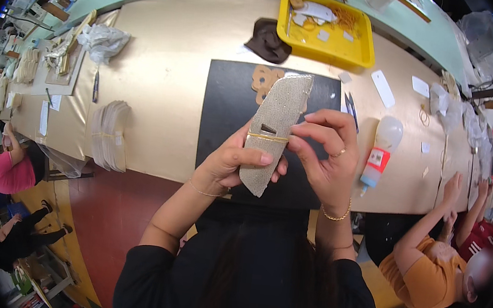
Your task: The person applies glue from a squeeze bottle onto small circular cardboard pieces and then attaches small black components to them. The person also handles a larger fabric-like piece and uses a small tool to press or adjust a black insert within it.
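The long beige tabletop [164, 78] bends with the lens and runs out of view at both ends; its far left edge is a blur of small clutter that cannot be sorted out. One black mat [227, 109] lies on it, its lower middle hidden behind the hands. One yellow tray [364, 52] sits at the far side, holding scraps and a tangle of bands too small to count. One stack of pale cut pieces [109, 135] stands near the front edge at the left; the number of pieces in it cannot be told.

Held up above the mat is one stack of grey speckled pieces [273, 130], tilted, with a small slot and one yellow rubber band [268, 137] around its middle; how many layers it has is not visible. The left hand [230, 164] has its grip closed on the lower part of the stack, thumb across the front. The right hand [325, 160] pinches the stack's right edge at the band, its fingertips partly hidden behind the stack.

One glue bottle [380, 151] with a blue cap lies to the right of the mat. One dark brown piece [268, 41] lies beside the tray.
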`<state>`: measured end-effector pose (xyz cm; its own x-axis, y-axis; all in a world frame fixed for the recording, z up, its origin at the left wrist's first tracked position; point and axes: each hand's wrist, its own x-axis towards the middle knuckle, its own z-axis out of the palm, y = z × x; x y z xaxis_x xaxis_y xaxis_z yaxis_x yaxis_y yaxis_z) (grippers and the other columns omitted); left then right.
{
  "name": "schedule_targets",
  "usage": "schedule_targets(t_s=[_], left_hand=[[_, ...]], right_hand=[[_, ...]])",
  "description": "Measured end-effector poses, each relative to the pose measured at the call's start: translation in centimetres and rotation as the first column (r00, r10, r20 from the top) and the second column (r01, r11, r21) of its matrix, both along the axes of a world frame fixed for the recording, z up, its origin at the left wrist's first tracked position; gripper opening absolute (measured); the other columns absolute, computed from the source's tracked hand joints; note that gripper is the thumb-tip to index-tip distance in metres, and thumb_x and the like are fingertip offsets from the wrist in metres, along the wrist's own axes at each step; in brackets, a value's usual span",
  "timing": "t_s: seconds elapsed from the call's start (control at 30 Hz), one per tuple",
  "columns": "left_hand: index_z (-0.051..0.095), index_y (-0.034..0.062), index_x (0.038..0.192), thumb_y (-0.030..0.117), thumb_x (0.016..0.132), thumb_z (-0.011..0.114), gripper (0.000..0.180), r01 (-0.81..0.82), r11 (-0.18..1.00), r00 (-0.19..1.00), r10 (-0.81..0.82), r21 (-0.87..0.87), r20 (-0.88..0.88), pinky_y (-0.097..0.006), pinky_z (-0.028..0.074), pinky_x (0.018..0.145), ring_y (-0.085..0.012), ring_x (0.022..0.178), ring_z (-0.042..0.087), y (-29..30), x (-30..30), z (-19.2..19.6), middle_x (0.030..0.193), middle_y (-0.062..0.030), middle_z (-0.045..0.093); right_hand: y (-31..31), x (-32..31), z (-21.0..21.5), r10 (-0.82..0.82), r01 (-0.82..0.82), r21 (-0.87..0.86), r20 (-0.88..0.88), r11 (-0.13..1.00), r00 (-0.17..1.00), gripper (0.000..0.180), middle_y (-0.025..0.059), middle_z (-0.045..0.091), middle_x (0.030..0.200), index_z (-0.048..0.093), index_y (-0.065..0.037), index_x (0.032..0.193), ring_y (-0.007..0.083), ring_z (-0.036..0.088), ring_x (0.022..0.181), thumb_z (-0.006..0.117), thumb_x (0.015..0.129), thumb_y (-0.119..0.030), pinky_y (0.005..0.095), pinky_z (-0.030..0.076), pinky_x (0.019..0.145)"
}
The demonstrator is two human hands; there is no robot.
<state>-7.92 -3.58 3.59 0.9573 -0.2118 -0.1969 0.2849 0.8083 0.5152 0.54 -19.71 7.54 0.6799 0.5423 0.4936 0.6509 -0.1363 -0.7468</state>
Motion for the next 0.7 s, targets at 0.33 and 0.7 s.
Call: schedule_targets(t_s=[0.33,0.7], left_hand=[[0.026,0.0052,0.138,0.0,0.074,0.067,0.076,-0.044,0.927,0.996,0.071,0.371,-0.06,-0.029,0.054,0.072,-0.0158,0.084,0.062,-2.5,-2.6,0.4,0.108,-0.0096,0.053],[0.03,0.0037,0.134,0.002,0.077,0.064,0.066,-0.11,0.761,0.986,0.165,0.64,-0.026,-0.028,0.05,0.077,-0.0155,0.089,0.06,-1.5,-4.4,-1.2,0.111,-0.0113,0.056]], right_hand=[[-1.5,-2.7,-2.3,0.108,-0.132,-0.126,-0.183,0.983,0.977,0.014,0.0108,0.047,0.098,0.062,-0.002,0.08,0.0248,0.055,0.086,0.073,0.071,-0.002,0.0317,0.048,0.073],[-4.4,-4.4,-2.9,0.164,-0.275,-0.083,-0.628,0.958,0.761,0.021,0.0026,0.052,0.075,0.053,-0.004,0.098,0.0128,0.048,0.07,0.065,0.086,-0.016,0.0271,0.041,0.074]])
